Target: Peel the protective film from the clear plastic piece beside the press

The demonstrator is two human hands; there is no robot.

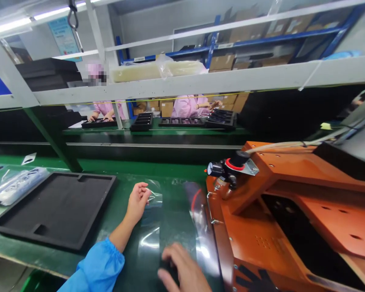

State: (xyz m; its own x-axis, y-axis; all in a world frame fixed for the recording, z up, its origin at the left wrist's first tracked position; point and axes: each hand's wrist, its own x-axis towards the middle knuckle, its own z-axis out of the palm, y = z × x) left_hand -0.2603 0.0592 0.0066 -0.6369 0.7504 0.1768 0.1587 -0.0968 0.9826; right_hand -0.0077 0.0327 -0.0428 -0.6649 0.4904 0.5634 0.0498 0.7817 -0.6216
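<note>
Near the middle of the green table, my left hand [138, 199] has its fingers curled at the upper edge of a clear plastic film [150, 237]. The thumb and fingertips meet on the film's corner. My right hand [184, 267] is at the bottom of the view, blurred, with thumb and fingers apart and nothing visible between them. It is beside the film's lower right edge. Another glossy clear sheet [202, 231] lies to the right, along the orange machine.
The orange machine [246, 231] with a pressure gauge [211, 168] fills the right. A black foam tray [57, 207] and plastic-wrapped items [21, 186] lie left. Beyond a white rail [200, 83], people in pink work over black trays [141, 121].
</note>
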